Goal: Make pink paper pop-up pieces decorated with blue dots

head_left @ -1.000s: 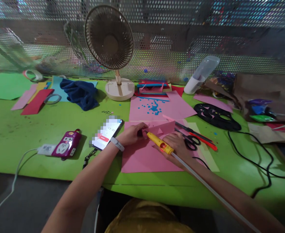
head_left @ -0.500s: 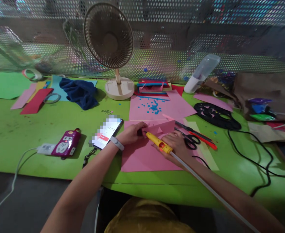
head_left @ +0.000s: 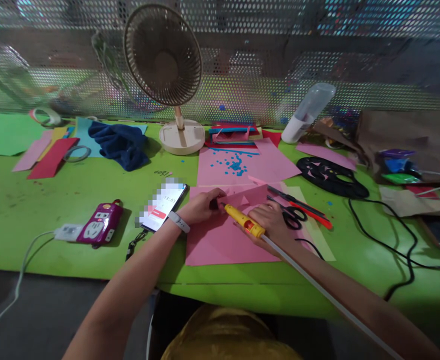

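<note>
My right hand point(head_left: 274, 225) grips a yellow glue gun point(head_left: 240, 220) with a long white glue stick point(head_left: 317, 287) trailing back along my forearm. Its nozzle points at the left end of a folded pink paper piece point(head_left: 248, 196) that stands up on a large pink sheet point(head_left: 223, 240). My left hand point(head_left: 203, 205), with a white band on the wrist, has its fingers pinched on that left end of the folded piece, right by the nozzle.
A phone point(head_left: 163, 205) lies left of my left hand, a purple power strip point(head_left: 100, 222) further left. Black scissors point(head_left: 295, 215) and a red pen point(head_left: 312, 212) lie right of my right hand. A fan point(head_left: 163, 57), blue cloth point(head_left: 120, 142), paper stacks point(head_left: 235, 135) and black cables point(head_left: 388, 240) stand around.
The view has shifted slightly; both hands, the glue gun and the folded paper stay in the same positions relative to each other.
</note>
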### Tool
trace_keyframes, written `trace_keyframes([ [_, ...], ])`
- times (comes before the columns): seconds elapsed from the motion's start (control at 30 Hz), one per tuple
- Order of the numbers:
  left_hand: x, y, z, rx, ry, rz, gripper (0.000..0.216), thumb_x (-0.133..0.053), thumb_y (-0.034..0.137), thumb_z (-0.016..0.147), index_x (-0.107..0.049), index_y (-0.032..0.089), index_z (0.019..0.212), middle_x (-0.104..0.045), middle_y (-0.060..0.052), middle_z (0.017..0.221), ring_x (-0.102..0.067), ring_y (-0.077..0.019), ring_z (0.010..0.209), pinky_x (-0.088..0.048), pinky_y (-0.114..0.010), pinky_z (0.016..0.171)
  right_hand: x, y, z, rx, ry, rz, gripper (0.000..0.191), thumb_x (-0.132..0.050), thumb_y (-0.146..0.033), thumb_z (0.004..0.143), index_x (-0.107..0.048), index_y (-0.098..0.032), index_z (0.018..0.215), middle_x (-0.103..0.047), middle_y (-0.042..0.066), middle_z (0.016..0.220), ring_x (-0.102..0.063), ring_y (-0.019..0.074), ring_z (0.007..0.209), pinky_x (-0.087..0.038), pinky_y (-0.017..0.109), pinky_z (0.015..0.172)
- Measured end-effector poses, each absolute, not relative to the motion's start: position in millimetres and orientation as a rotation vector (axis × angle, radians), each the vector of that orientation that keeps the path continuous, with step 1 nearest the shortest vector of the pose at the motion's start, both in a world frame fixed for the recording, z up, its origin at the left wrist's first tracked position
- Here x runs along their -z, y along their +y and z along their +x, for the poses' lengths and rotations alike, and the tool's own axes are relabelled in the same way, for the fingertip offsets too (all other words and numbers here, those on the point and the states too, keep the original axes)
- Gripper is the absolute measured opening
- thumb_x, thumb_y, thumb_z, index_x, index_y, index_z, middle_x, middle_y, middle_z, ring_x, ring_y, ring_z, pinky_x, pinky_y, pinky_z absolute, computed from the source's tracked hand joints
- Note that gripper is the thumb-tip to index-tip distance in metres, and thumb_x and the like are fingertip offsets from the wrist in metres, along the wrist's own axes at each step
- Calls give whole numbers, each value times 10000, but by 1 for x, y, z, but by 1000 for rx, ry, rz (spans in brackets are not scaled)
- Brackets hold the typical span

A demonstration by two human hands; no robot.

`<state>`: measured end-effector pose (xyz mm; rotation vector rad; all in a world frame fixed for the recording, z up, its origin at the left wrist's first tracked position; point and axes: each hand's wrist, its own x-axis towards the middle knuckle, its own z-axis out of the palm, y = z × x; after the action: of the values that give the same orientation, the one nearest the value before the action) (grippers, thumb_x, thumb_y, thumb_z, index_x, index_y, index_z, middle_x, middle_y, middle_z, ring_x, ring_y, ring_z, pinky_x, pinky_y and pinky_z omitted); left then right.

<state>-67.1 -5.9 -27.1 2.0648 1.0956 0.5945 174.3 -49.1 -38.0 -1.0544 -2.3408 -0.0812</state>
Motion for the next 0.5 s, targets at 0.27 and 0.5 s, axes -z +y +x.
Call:
trace_keyframes([
  [0.27, 33, -5, -67, -723, 1032, 1962, 382, -676, 291, 772, -572, 148, 1110, -643, -60, 937, -588, -150, 791, -470, -275, 708, 34, -47, 175, 12, -2296, -1005, 197, -595, -309, 866, -512, -201, 724, -607, -1, 666, -552, 162, 684, -339, 361, 828],
  [0.5, 34, -6, -63, -808, 985, 1624, 475, -803, 383, 709, -583, 132, 1046, -577, 10, 736, -496, -84, 599, -406, -223, 570, 26, -50, 178, -249, -2185, -1005, 203, -617, -366, 896, -583, -208, 774, -645, 22, 715, -590, 182, 698, -425, 350, 723],
])
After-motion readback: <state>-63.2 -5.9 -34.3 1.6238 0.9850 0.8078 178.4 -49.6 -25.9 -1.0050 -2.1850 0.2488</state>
